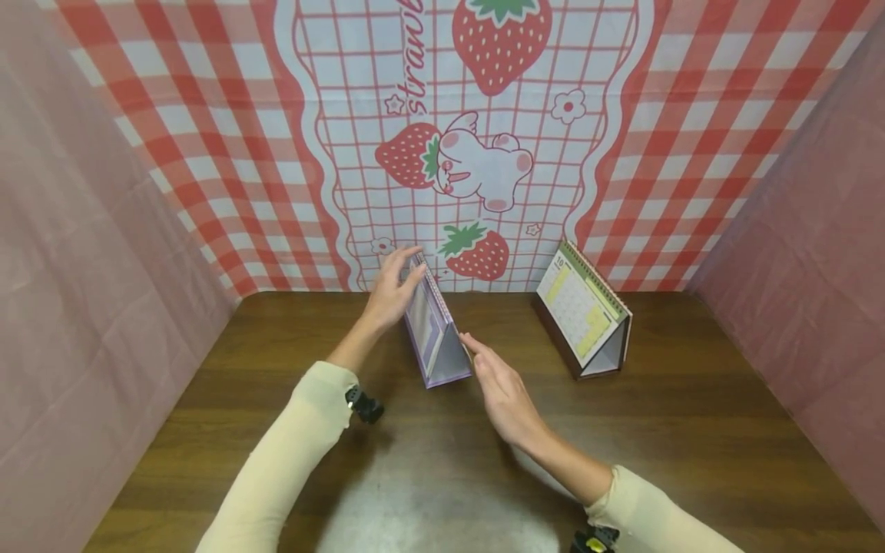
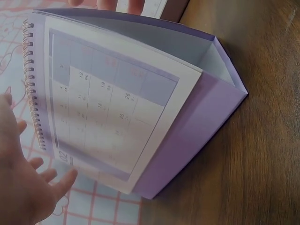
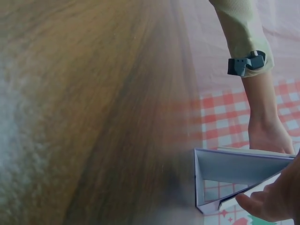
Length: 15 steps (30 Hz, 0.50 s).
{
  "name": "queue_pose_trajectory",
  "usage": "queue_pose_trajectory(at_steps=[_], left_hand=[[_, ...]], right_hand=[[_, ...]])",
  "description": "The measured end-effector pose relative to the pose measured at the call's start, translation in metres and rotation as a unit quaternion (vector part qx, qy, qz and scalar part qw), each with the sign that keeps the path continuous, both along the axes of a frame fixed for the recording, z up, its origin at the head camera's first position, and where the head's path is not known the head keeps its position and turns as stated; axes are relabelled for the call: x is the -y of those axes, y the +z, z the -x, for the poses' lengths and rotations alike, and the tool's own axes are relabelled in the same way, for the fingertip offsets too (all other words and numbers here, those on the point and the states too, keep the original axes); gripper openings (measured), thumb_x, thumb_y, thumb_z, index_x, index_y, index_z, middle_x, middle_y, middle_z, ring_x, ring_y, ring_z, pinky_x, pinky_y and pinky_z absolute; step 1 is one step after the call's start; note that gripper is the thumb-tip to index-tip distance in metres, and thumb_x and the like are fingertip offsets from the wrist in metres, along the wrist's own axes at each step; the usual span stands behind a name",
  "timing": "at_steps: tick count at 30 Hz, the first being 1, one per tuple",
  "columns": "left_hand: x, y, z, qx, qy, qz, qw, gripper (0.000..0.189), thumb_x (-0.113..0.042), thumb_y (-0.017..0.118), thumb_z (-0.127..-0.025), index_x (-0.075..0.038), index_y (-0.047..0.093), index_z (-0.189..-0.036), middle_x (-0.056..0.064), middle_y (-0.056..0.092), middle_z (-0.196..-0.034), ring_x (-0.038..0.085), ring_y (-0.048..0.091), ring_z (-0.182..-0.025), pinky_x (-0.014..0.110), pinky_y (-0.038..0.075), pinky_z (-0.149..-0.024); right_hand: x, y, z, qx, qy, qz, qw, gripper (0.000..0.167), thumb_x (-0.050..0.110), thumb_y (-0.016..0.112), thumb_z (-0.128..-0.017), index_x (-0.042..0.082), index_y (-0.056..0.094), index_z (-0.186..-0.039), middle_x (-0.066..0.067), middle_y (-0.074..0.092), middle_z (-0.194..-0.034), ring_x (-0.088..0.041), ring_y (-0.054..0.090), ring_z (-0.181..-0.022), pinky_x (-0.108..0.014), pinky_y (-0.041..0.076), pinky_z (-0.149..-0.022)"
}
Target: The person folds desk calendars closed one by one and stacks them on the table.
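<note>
A purple desk calendar (image 1: 448, 359) stands upright as a tent on the table, its spiral binding on top and its open triangular end towards me. In the left wrist view, the page of this calendar (image 2: 101, 110) reads 02. At the far upper end, my left hand (image 1: 392, 296) lies along its left side with fingers spread and loosely extended. My right hand (image 1: 505, 392) is on the other side, fingers straight and their tips right at the near right panel. Fingertips (image 2: 107, 3) of that hand show behind the calendar's edge in the left wrist view.
A second desk calendar (image 1: 581, 311), with green and yellow on its page and a dark base, stands to the right. The brown wooden table (image 1: 276, 415) meets a red-checked strawberry cloth (image 1: 359, 138) at the back. Pink cloth walls (image 1: 90, 253) close both sides.
</note>
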State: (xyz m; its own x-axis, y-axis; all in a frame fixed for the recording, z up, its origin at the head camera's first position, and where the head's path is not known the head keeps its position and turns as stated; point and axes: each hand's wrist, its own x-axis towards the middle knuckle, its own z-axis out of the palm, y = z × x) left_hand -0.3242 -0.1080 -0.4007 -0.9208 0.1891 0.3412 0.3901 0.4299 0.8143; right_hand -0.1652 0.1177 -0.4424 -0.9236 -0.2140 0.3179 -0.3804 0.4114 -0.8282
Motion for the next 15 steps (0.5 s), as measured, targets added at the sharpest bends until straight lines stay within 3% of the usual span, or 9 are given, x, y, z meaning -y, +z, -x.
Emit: queue_pose_trajectory(at_steps=[6,15], left_hand=[[-0.0037,-0.0002,0.0001,0.006,-0.003,0.004,1.0000,0.052,-0.036,0.064,-0.113,-0.016,0.059,-0.162,0.021,0.026,-0.187,0.051,0.027,-0.173,0.074,0.038,-0.133],[-0.0053,-0.0015,0.0002,0.003,-0.011,0.014,0.9998,0.047,-0.036,0.069,-0.111,-0.014,0.066,-0.152,0.019,0.034,-0.184,0.049,0.030,-0.173,0.075,0.024,-0.140]], right_hand=[[0.0009,0.0000,0.0020,0.003,0.003,0.003,1.0000,0.051,0.024,0.036,-0.124,0.003,0.051,-0.168,-0.021,0.048,-0.177,-0.045,0.045,-0.166,-0.064,0.033,-0.139],[0.0039,-0.0006,0.0018,-0.004,0.002,-0.001,1.0000,0.051,0.024,0.037,-0.123,0.004,0.050,-0.169,-0.021,0.043,-0.181,-0.045,0.040,-0.169,-0.066,0.031,-0.139]])
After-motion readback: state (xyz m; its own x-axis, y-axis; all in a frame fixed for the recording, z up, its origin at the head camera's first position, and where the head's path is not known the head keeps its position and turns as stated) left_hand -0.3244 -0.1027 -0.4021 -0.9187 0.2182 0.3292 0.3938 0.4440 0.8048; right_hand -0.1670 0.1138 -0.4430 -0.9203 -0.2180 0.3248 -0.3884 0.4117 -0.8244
